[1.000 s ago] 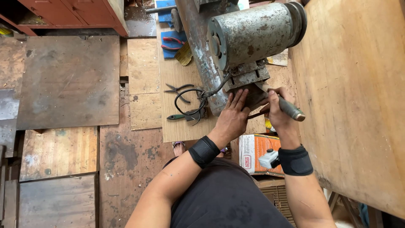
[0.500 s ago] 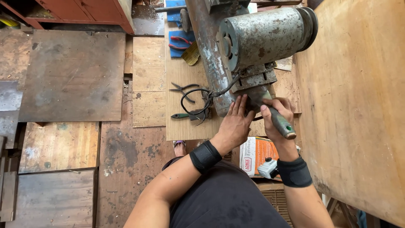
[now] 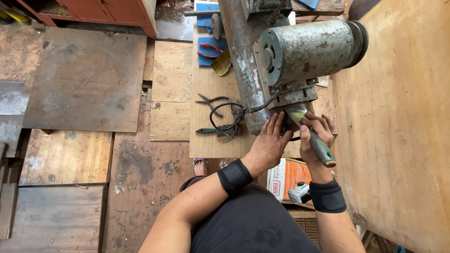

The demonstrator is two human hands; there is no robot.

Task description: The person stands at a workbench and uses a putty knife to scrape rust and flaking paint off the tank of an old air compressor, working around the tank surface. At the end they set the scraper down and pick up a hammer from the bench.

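landmark: an old grey electric motor, a scuffed cylinder lying on its side, bolted by its base plate to a rusty steel beam; all places below are told from this motor.
right hand: the right hand sits just below the motor's base plate, fingers wrapped shut around a green-handled tool, likely a screwdriver; the handle's butt sticks out toward the person, the tip goes up under the base plate and is hidden there.
left hand: the left hand is just below and left of the motor, fingers spread flat and open, fingertips pressed against the lower end of the beam, beside the tool's shaft; it grips nothing.
wrists: each wrist wears a black wrist band.
cable: a black cable runs from under the motor's base out to the left and loops on the plywood board there.
pliers: dark pliers lie left of the motor, just above the cable loop; red-handled pliers lie farther up left on a blue cloth.
small tool: a green-handled small tool lies below the cable loop, left of the left hand.
box: an orange and white carton stands below the motor, between the two forearms.
right of motor: a broad wooden tabletop.
far left of motor: a dark steel sheet on the patched floor.
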